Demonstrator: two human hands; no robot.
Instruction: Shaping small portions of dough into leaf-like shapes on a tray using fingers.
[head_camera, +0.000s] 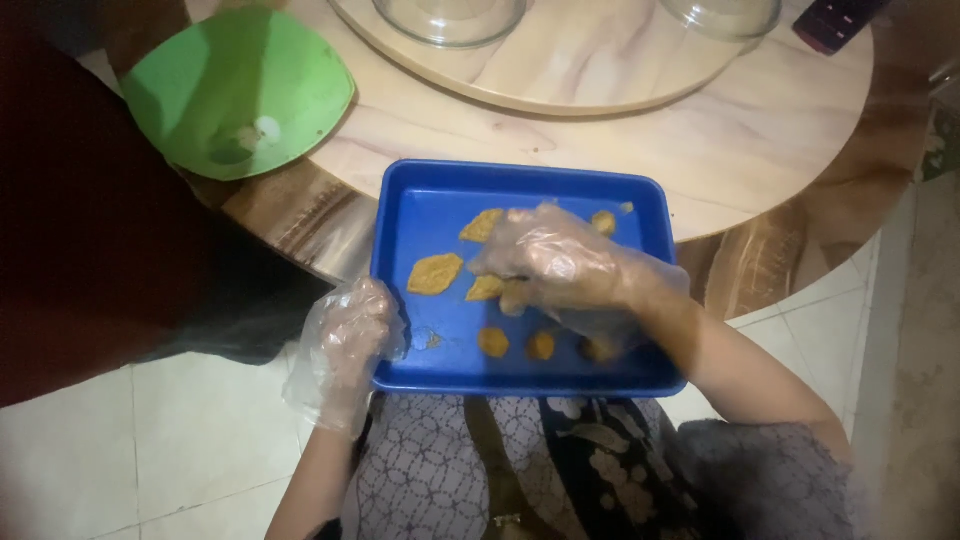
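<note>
A blue rectangular tray (420, 195) rests half on my lap and half against the round table's edge. Several flat orange-yellow dough pieces lie in it, the largest (435, 273) at the left, small round ones (493, 342) along the near side. My left hand (345, 345), in a clear plastic glove, grips the tray's near left corner. My right hand (555, 262), also gloved, is inside the tray with its fingers on an orange piece (485, 289) near the middle. Some pieces are hidden under that hand.
A green plastic bowl (240, 90) sits at the table's left edge. Two clear glass bowls (450, 18) stand on a round turntable (590, 75) at the back. A dark device (835, 22) lies at the far right. A dark shape fills the left side.
</note>
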